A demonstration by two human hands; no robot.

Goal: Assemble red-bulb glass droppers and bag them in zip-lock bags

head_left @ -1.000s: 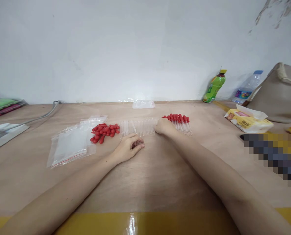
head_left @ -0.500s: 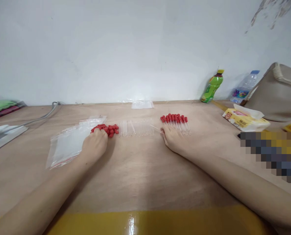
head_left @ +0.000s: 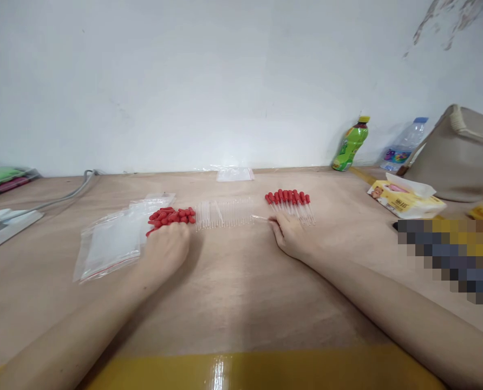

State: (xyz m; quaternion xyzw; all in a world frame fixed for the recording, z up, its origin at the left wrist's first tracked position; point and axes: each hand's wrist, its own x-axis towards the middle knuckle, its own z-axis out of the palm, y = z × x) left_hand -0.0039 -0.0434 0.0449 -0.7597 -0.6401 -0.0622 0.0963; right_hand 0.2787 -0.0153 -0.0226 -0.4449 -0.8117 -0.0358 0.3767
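— How far along does the dropper work look?

— A small row of finished droppers (head_left: 291,203), red bulbs on, lies just beyond the right hand (head_left: 291,237). Many more bare clear pipette tubes (head_left: 224,213) sit in a row mid-counter, and a heap of loose red rubber bulbs (head_left: 170,216) waits beside them, so I'd judge most is left.

— And the hands?

— The left hand (head_left: 165,250) rests curled, knuckles up, at the bulb heap's near edge; whether it has gripped one I cannot tell. The right pinches one clear tube between its fingertips, palm on the counter.

— The surroundings?

— A tan wooden counter (head_left: 241,292) with a yellow front strip against a white wall. Empty zip bags (head_left: 111,238) lie left, a green bottle (head_left: 350,144), a water bottle, a tissue pack and a beige bag right.
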